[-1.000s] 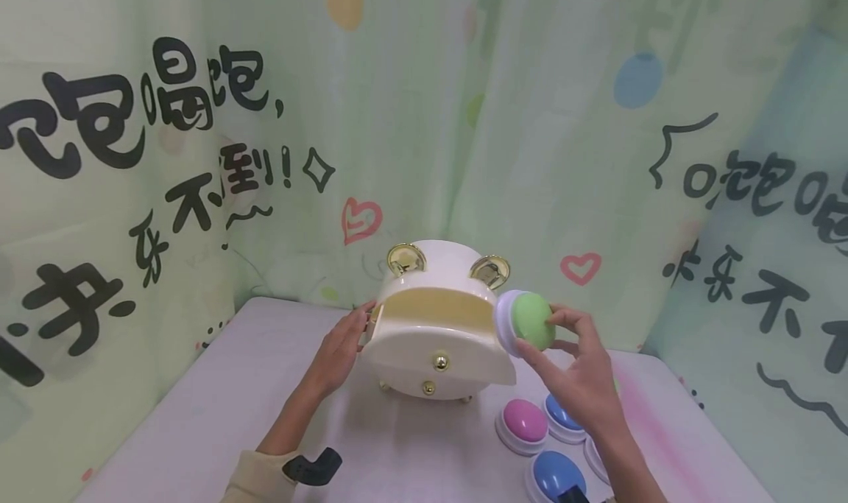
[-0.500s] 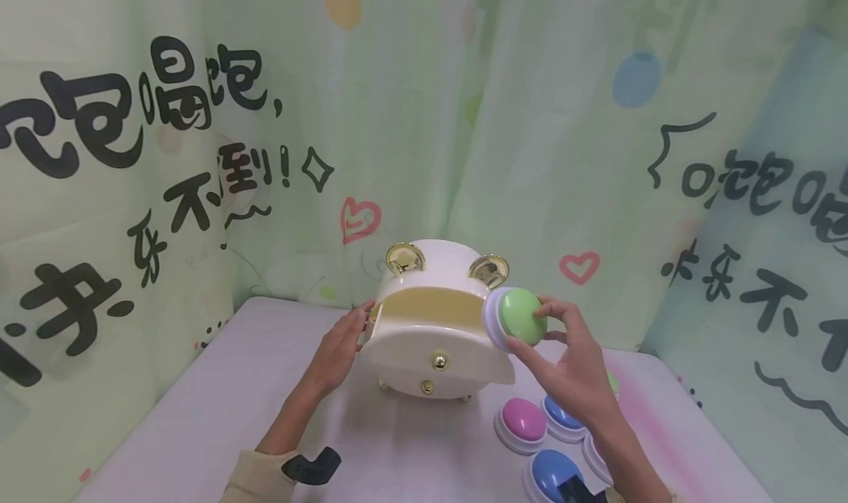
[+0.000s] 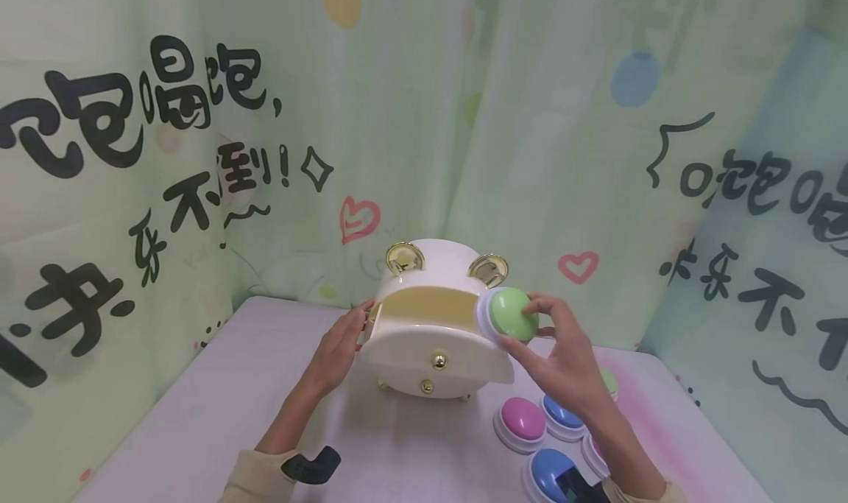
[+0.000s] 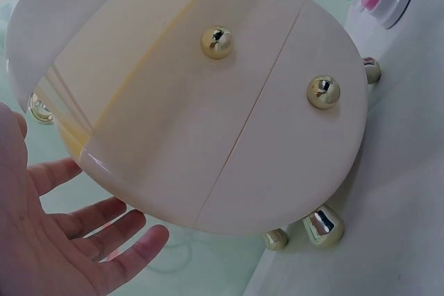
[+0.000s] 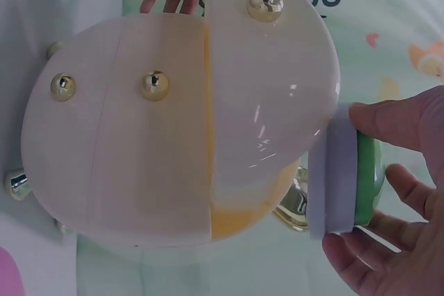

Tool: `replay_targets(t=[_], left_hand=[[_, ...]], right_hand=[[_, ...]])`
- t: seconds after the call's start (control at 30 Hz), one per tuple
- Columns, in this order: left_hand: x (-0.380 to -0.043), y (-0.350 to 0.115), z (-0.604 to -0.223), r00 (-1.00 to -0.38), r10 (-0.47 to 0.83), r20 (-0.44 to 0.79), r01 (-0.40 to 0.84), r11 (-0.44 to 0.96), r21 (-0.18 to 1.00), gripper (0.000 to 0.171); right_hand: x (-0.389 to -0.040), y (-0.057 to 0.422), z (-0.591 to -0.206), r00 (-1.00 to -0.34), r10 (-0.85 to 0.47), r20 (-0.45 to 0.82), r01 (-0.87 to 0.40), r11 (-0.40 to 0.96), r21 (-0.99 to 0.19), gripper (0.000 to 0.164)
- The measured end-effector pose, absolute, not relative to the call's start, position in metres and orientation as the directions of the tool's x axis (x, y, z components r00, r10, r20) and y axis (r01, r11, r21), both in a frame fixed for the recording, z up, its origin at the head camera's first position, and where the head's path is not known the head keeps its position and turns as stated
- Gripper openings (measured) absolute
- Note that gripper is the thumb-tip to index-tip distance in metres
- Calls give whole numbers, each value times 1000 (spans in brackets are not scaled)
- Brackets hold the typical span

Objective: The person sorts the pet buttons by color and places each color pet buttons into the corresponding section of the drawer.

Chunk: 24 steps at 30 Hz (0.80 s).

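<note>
And here's the right hand (image 3: 566,367), thumb and fingertips pinching the green-domed button (image 3: 513,315) by its pale rim, tipped on edge right at the right end of the cabinet's open top drawer (image 3: 404,347). Touching or just clear of it? Can't tell from here! The dome faces back towards the person. Over on the other flank, the left hand (image 3: 336,345) grips nothing, fingers outstretched beside the white cabinet (image 3: 447,256), apparently to steady it.

Down on the tabletop (image 3: 218,414), a pink button (image 3: 523,418) and a blue button (image 3: 553,473) sit in front, more partly hidden behind the right forearm.

So the step in hand looks like bringing this one to the drawer. The next move seems to call for a shift left over the opening, base levelled, then lowering and letting go, without knocking the drawer front.
</note>
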<state>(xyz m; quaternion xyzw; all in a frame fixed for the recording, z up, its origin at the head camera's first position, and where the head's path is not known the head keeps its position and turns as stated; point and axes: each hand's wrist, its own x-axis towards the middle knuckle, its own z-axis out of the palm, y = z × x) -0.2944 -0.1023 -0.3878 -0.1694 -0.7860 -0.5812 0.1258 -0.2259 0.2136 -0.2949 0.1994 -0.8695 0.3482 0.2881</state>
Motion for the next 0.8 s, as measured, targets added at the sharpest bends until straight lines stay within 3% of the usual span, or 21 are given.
replay_targets(t=[0.37,0.57,0.8], left_hand=[[-297,-103,-388,-909,132,396,418,262,870,51],[-296,-103,-387,-913,127,389,409,275,870,52],[-271,-100,-360,-920,150,363,391,262,882,47]], right_hand=[[-230,209,-296,-751,-233,617,-582,676,-453,44],[-232,208,-293,-747,-272,607,-608,649,-458,32],[-231,206,-297,-780,-270,564,-579,653,-488,25]])
